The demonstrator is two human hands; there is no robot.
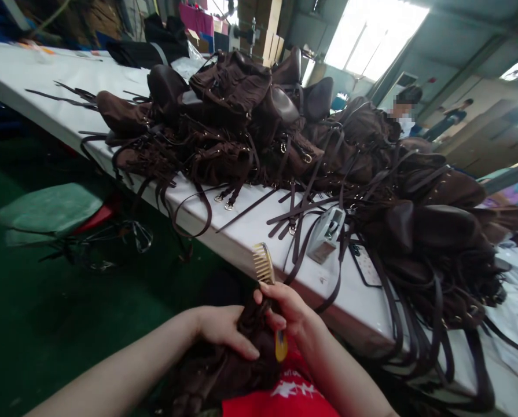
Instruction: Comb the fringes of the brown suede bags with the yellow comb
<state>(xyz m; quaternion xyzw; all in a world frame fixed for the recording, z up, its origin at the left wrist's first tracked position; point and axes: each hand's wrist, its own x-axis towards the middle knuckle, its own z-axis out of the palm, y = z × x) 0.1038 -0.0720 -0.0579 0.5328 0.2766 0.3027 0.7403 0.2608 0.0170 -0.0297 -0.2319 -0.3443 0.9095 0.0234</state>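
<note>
My right hand (288, 310) is closed around a wooden comb (264, 263) whose teeth point up and left, just below the table edge. My left hand (224, 331) grips a dark brown fringed suede bag (224, 370) that rests on my lap against a red garment (285, 397). The two hands touch over the top of the bag. A large pile of similar brown bags (241, 121) with long straps covers the white table (250, 226) ahead.
A small white box-like device (326, 234) and a phone (365, 265) lie on the table near its edge. A green-padded stool (50, 211) stands on the dark green floor at left. A masked person (404, 116) is behind the pile; cartons are stacked at the back.
</note>
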